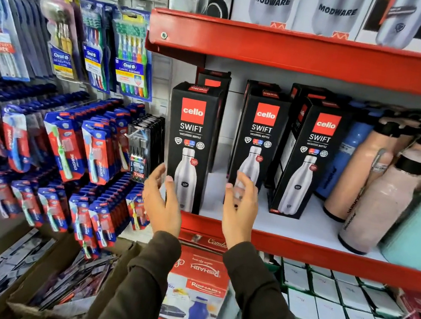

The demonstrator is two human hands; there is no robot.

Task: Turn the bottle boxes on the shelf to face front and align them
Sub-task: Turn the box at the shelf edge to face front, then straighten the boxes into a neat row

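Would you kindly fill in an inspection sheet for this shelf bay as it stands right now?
Surface: white shelf board with a red front edge.
Job's things: three front Cello Swift boxes; left box sits forward of the middle box and right box, all facing front; more boxes behind.
Clutter: loose bottles at right.
Grippers: left hand open beside the left box; right hand open before the middle box.
Cables: nothing seen.
Surroundings: hanging toothbrush packs at left.
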